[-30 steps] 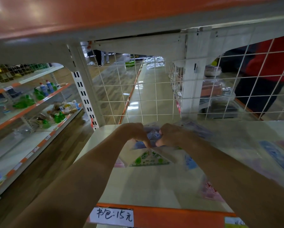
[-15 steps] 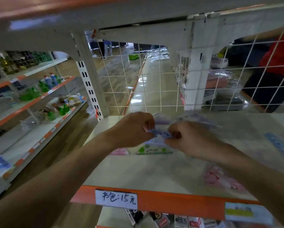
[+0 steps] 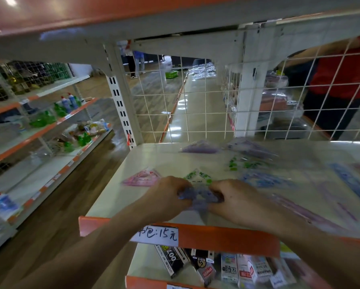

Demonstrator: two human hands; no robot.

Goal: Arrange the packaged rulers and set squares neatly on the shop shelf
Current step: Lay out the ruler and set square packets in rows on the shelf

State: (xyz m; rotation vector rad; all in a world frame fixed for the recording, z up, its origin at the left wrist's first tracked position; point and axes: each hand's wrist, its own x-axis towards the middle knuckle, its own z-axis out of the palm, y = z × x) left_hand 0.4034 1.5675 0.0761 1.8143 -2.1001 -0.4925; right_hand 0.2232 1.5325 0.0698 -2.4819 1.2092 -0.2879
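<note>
My left hand (image 3: 166,197) and my right hand (image 3: 235,201) both grip one blue packaged set square (image 3: 200,196) just above the cream shelf (image 3: 116,197), near its front edge. A pink set square (image 3: 142,178) lies flat to the left. A green set square (image 3: 198,176) lies just behind my hands. Further back are a purple set square (image 3: 200,148), a second green packet (image 3: 246,163) and a blue packet (image 3: 264,180). Long packaged rulers (image 3: 350,182) lie at the right, blurred.
A white wire grid (image 3: 195,105) closes the shelf's back. An orange front rail carries a handwritten price label (image 3: 156,235). Small boxes (image 3: 229,268) fill the shelf below. Another shelving unit with green bottles (image 3: 41,119) stands left across a wooden aisle. A person in red (image 3: 342,80) stands behind the grid.
Both hands have drawn back from the middle of the shelf toward its front edge, carrying the blue packet. The camera has tilted down, showing the lower shelf.
</note>
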